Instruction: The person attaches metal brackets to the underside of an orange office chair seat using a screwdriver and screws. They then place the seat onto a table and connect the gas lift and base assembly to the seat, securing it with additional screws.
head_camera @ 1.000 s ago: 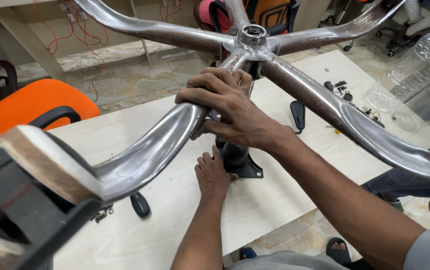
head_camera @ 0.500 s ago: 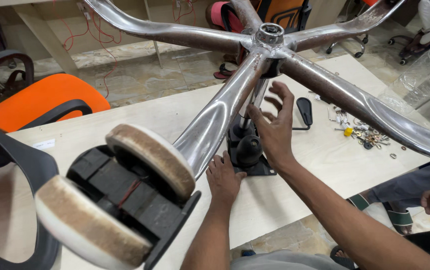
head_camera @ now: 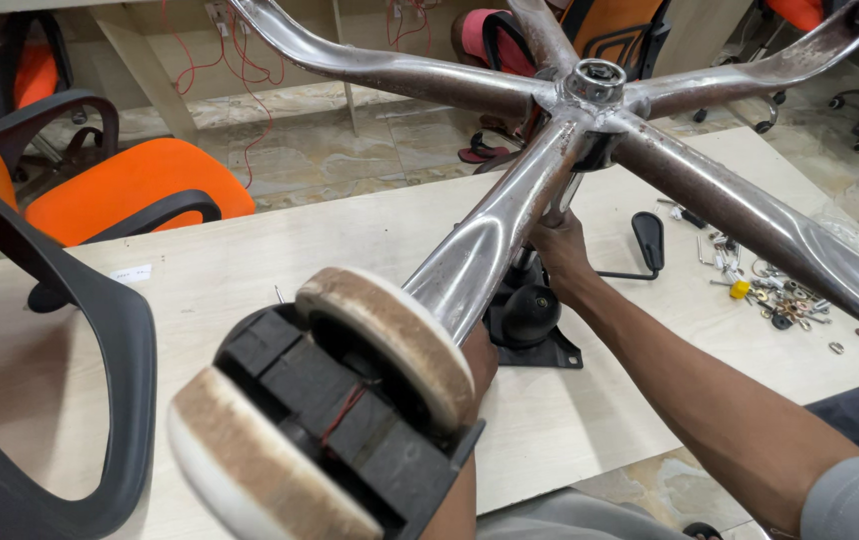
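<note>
The chrome five-armed chair base stood upside down over the pale table, its hub in the upper right of the frame. Below the hub, the right hand was wrapped around the gas-lift column — fingers curled shut on it. The left hand sat lower centre, mostly hidden behind the near caster wheel — its grip could not be told.

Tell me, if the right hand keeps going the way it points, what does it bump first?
Probably nothing new: the right hand already seems to touch the chair's metal column under the chrome star base.
</note>
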